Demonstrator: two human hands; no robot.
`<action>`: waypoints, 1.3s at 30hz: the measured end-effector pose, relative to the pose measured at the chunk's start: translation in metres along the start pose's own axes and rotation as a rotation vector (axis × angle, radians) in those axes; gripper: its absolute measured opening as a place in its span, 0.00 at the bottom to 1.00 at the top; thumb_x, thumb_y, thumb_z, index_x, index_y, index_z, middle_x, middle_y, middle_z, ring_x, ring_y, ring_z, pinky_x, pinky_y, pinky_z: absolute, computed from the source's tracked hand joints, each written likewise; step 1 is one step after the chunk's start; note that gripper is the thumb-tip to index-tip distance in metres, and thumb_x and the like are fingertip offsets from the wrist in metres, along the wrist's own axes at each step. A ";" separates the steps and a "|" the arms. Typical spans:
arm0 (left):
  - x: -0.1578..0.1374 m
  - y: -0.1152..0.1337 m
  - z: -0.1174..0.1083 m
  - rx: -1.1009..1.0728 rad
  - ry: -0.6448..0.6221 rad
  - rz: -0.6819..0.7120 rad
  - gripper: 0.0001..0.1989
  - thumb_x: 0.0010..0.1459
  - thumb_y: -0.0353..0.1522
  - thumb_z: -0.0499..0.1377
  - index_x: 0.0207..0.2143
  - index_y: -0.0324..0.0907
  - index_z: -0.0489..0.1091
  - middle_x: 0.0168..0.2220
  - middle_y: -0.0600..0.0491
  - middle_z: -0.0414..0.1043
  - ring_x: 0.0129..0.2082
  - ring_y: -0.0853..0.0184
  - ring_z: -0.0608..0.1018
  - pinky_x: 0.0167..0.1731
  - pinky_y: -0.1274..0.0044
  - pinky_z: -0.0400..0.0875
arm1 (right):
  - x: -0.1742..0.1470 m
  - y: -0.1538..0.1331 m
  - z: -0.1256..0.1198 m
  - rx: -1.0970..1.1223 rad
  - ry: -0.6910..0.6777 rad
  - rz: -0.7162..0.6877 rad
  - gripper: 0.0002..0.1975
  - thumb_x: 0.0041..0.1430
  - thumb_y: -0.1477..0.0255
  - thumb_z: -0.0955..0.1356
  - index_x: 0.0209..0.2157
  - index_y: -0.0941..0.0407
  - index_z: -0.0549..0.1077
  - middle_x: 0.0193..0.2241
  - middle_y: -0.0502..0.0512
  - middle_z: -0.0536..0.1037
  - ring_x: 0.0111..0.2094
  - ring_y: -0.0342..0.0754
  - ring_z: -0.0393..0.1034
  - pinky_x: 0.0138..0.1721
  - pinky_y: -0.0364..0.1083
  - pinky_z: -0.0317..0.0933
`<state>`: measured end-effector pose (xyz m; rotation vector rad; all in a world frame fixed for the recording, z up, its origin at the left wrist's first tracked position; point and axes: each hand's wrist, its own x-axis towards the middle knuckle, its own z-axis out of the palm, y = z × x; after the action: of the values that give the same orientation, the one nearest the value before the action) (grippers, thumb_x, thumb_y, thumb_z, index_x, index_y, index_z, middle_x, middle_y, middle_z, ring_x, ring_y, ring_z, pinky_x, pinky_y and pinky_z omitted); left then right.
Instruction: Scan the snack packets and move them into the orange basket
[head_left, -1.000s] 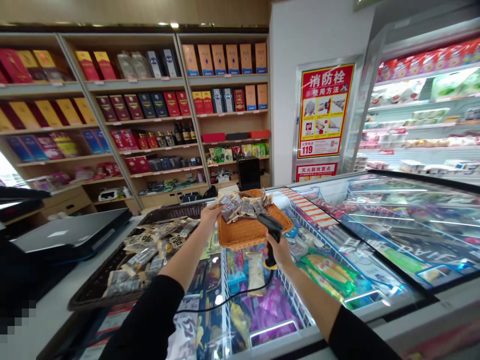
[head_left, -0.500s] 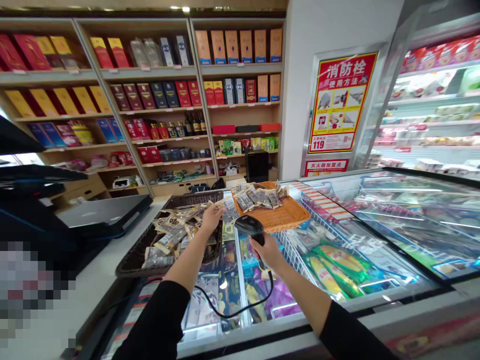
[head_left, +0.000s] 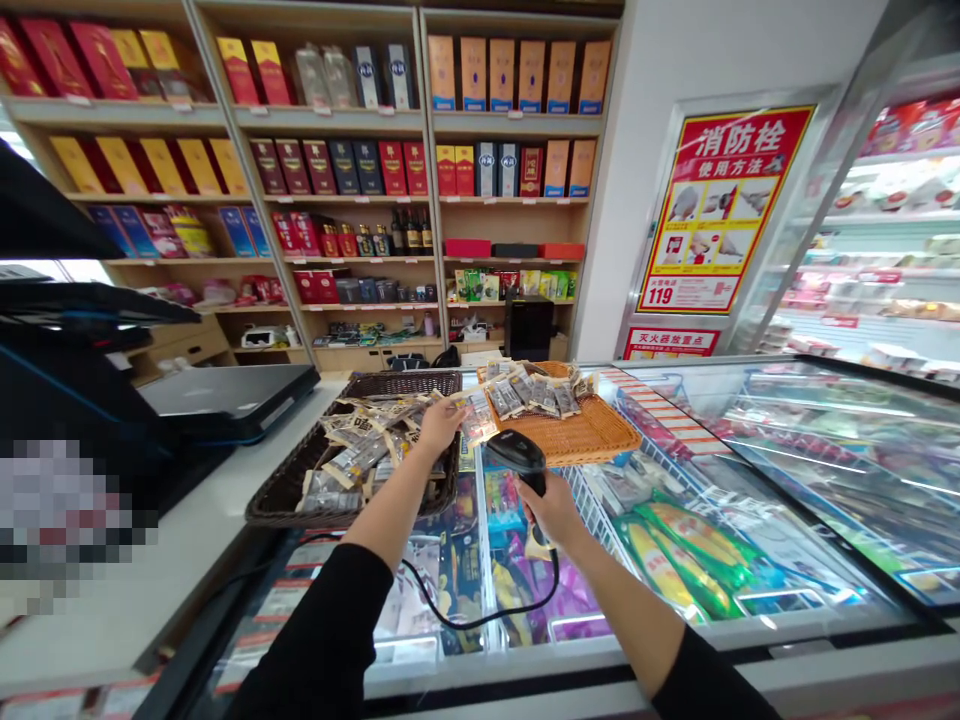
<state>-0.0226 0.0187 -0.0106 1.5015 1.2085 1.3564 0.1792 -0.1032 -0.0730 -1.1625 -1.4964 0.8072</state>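
Note:
My left hand [head_left: 439, 426] is closed on a small clear-and-tan snack packet [head_left: 475, 416], held over the gap between two baskets. In my right hand [head_left: 553, 508] is a black barcode scanner [head_left: 517, 452], its head pointing left and forward toward that packet. A pale reddish glow lies on the packet. From the scanner's handle a black cable [head_left: 501, 612] loops down to the left. Beside my left hand, the dark brown wicker basket [head_left: 276, 508] holds many similar packets. More packets [head_left: 531, 390] lie at the back of the orange wicker basket [head_left: 577, 434], beyond the scanner.
Both baskets rest on a glass-topped freezer [head_left: 420, 640] with bagged goods under the glass. A flat-topped device [head_left: 225, 395] stands on the counter [head_left: 187, 545] at left. Shelves of boxes [head_left: 337, 170] line the back wall, beside a red fire-hydrant sign [head_left: 724, 210].
The whole view has shifted, so things sit further right. The held packet now shows a reddish glow. Both hands keep about the same places over the freezer.

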 end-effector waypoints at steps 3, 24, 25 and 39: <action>0.001 -0.002 0.000 0.003 0.002 0.000 0.25 0.43 0.40 0.66 0.43 0.36 0.74 0.20 0.57 0.72 0.19 0.72 0.70 0.23 0.80 0.66 | 0.000 0.002 0.000 0.019 0.002 0.010 0.16 0.54 0.56 0.65 0.25 0.56 0.68 0.09 0.46 0.65 0.11 0.44 0.60 0.15 0.42 0.54; -0.060 0.064 -0.084 1.225 0.120 -0.127 0.21 0.53 0.29 0.52 0.49 0.47 0.74 0.45 0.45 0.77 0.44 0.53 0.77 0.44 0.67 0.68 | 0.003 -0.003 -0.005 0.185 0.051 0.084 0.18 0.53 0.54 0.66 0.25 0.54 0.66 0.11 0.45 0.67 0.11 0.43 0.61 0.14 0.42 0.56; -0.061 0.067 -0.084 1.199 0.118 -0.126 0.21 0.55 0.30 0.51 0.49 0.47 0.74 0.46 0.45 0.76 0.45 0.53 0.77 0.44 0.68 0.68 | 0.006 -0.003 -0.008 0.209 0.055 0.084 0.18 0.53 0.54 0.67 0.25 0.54 0.65 0.11 0.45 0.66 0.11 0.43 0.60 0.13 0.41 0.56; 0.050 0.023 0.073 0.534 0.031 0.103 0.23 0.40 0.26 0.65 0.43 0.41 0.73 0.45 0.45 0.76 0.48 0.56 0.74 0.47 0.70 0.65 | 0.028 0.032 -0.069 0.502 0.389 0.136 0.19 0.48 0.54 0.69 0.25 0.54 0.63 0.13 0.45 0.66 0.11 0.42 0.59 0.12 0.42 0.55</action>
<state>0.0521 0.0645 0.0138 1.9332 1.6189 1.1752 0.2539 -0.0726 -0.0762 -0.9726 -0.8381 0.9207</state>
